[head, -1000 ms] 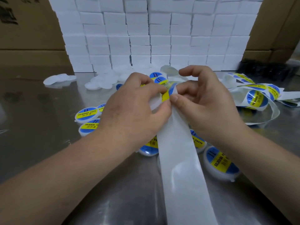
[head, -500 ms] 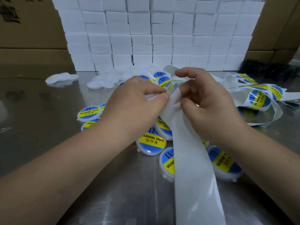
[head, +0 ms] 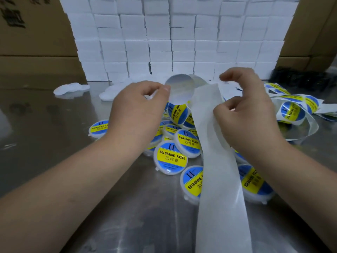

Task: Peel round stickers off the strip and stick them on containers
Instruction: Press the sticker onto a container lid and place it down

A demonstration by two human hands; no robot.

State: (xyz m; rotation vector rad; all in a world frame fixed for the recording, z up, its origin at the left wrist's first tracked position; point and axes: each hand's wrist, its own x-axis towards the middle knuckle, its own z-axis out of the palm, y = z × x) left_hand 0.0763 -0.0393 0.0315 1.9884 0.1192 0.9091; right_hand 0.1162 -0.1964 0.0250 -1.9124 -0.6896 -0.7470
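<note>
We are at the peel step. Our left hand [head: 138, 106] pinches the rim of a round sticker [head: 179, 88] between thumb and forefinger, with the other fingers curled under. It holds the sticker up above the far side of the pile of labelled containers [head: 171, 157], pale back toward us. Our right hand [head: 242, 110] is curled round the bare backing strip [head: 217, 170] and grips it above the right side of the pile. From there the strip drops across the pile's near right edge and runs out of view toward us. The sticker sits just beside the strip's upper end, and we cannot tell whether its last edge has come free. To the right of the pile, the loaded part of the strip [head: 291, 112] lies in loose coils on the counter [head: 42, 128]. Beyond the pile and to its left, plain white containers [head: 71, 88] lie unlabelled in front of a wall of white boxes [head: 164, 42].

As we judge it, the next move is to carry the sticker clear of the strip and reach past the pile for a bare container. The sticker then has to be centred on the lid and pressed flat. It looks thin and limp, so the main risk is that it folds onto itself or catches a finger before it lands
</note>
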